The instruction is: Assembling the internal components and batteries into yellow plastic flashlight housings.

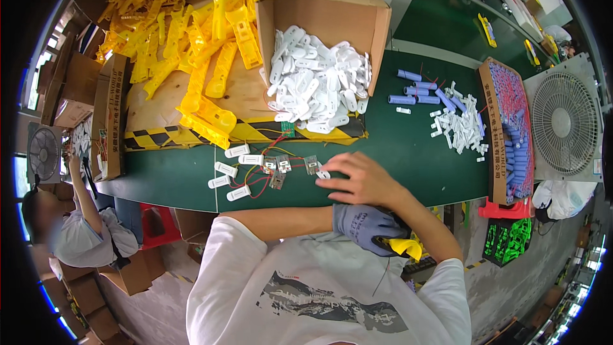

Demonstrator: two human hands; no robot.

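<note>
My left hand (365, 227), in a grey glove, is drawn in close to my chest. Its fingers are wrapped round a yellow plastic piece (406, 247) with a dark part beside it; most of this is hidden, and a thin wire hangs below. Above it, my bare right hand (364, 179) crosses over and pinches a small white plastic piece (324, 175) at its fingertips. Just left of those fingers lies a small metallic square part (311, 165). More such parts (277, 180) join by red and yellow wires to several white oblong cases (239, 193) and a green circuit board (288, 129).
Ahead, a tipped cardboard box (378, 38) spills white plastic covers (313, 83). Yellow shells (220, 70) heap at far left. On the right are purple cylindrical cells (418, 92), small white parts (461, 126), a carton of cells (495, 134) and a fan (562, 121). A person (96, 230) sits left.
</note>
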